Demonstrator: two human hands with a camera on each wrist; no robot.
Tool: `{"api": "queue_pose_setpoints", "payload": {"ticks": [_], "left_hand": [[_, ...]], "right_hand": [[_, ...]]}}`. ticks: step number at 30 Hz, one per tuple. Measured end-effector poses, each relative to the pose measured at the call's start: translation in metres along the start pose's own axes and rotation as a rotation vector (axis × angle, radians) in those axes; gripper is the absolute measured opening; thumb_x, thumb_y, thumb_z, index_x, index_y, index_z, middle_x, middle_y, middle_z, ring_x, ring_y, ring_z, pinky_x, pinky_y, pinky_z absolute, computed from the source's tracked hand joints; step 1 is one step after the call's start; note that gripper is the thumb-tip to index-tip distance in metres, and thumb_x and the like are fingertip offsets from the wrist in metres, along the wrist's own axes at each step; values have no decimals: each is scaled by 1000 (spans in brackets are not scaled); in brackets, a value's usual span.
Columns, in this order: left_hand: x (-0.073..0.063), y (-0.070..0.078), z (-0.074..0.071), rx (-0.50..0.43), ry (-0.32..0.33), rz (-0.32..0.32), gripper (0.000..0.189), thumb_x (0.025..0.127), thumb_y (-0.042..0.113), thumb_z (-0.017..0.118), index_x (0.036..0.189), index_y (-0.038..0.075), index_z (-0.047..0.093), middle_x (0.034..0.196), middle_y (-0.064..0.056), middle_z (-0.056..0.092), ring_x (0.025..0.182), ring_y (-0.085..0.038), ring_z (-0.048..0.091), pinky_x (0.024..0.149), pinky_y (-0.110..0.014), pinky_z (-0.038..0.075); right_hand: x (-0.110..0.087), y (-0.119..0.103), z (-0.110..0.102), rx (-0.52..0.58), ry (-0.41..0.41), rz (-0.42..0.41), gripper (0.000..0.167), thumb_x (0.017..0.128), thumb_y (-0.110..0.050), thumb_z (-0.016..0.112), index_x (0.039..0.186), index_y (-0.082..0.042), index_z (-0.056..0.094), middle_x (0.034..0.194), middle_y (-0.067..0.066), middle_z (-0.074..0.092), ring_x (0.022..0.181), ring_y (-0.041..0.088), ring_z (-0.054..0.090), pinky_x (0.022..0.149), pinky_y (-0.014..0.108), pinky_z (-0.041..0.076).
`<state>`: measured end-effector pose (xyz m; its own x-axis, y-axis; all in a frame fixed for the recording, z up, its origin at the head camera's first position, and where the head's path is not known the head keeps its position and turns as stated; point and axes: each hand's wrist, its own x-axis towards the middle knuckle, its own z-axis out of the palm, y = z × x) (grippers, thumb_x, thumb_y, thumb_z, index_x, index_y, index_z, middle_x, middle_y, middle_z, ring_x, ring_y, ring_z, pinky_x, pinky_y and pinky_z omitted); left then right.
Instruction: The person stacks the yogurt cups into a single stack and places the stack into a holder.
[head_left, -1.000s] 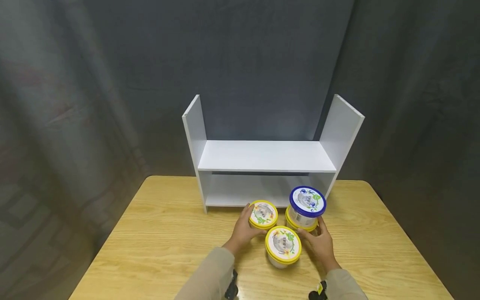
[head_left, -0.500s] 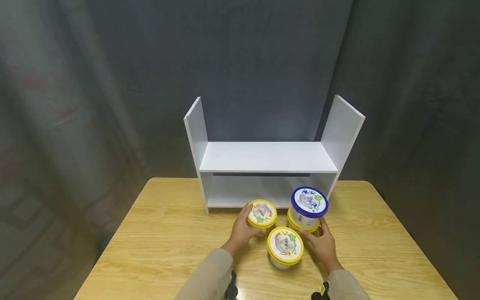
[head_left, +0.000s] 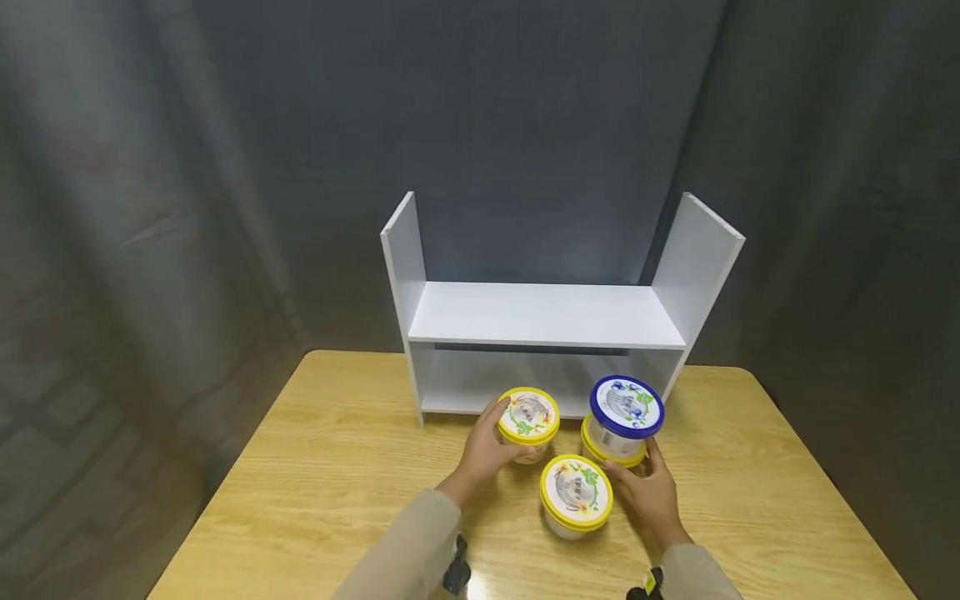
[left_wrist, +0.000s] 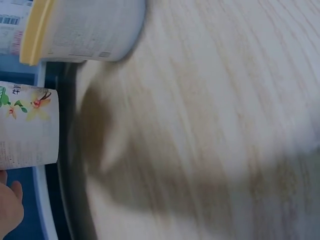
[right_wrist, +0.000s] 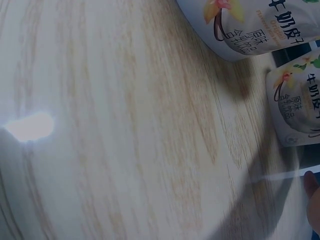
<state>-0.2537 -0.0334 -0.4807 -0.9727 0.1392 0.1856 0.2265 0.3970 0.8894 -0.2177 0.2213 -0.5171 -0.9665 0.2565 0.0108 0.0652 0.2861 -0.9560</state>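
Note:
A yellow-lidded tub (head_left: pixel 528 414) with a flower print is gripped by my left hand (head_left: pixel 483 450), in front of the shelf unit. To its right, a blue-lidded tub (head_left: pixel 627 407) stands on another yellow-lidded tub (head_left: pixel 611 452). My right hand (head_left: pixel 651 500) holds this lower tub near its base, thumb on the near side. Between the hands and closer to me stands a third yellow-lidded tub (head_left: pixel 576 493), untouched. The left wrist view catches the gripped tub's side (left_wrist: pixel 30 127) above my fingertips; the right wrist view shows the lower stacked tub (right_wrist: pixel 300 102).
A white two-level shelf unit (head_left: pixel 547 312) with tall side panels stands at the back of the wooden table (head_left: pixel 345 467). Its lower shelf (head_left: pixel 480 379) lies just behind the tubs. Grey curtains (head_left: pixel 540 142) hang behind and at both sides.
My left hand has shifted its tub slightly up and away toward the shelf, widening the gap to the front tub. The right hand keeps its hold on the stack. The view has shifted slightly.

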Motion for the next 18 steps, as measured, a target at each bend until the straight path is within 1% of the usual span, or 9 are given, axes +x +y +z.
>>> {"api": "queue_pose_setpoints", "payload": {"ticks": [5,9,13,18], "left_hand": [[-1,11,-4,-9,-12,8,87,56,24,80,131,14,37,138,-7,26,124,-28,24,98,-48,22],[-1,21,-8,-8,-23,19,87,56,23,80,131,14,37,139,-6,26,124,-26,23,99,-47,21],[-1,33,-13,4,-26,58,86,56,24,80,131,13,38,138,-5,26,124,-27,23,98,-48,21],[1,49,-17,2,-38,91,86,58,24,79,132,14,37,139,-2,24,125,-25,23,98,-47,23]], "right_hand": [[-1,0,-1,15,2,3,93,72,-23,70,140,-16,8,139,21,16,121,40,23,99,46,22],[-2,-1,-1,23,3,-7,92,72,-21,70,140,-15,8,139,20,16,122,39,23,99,45,22],[-2,-3,-1,13,-3,-1,93,72,-22,70,140,-15,7,139,21,16,121,40,23,99,47,22],[-1,-2,-1,-8,-5,2,93,72,-25,70,140,-16,7,139,21,17,120,41,24,98,47,22]]}}
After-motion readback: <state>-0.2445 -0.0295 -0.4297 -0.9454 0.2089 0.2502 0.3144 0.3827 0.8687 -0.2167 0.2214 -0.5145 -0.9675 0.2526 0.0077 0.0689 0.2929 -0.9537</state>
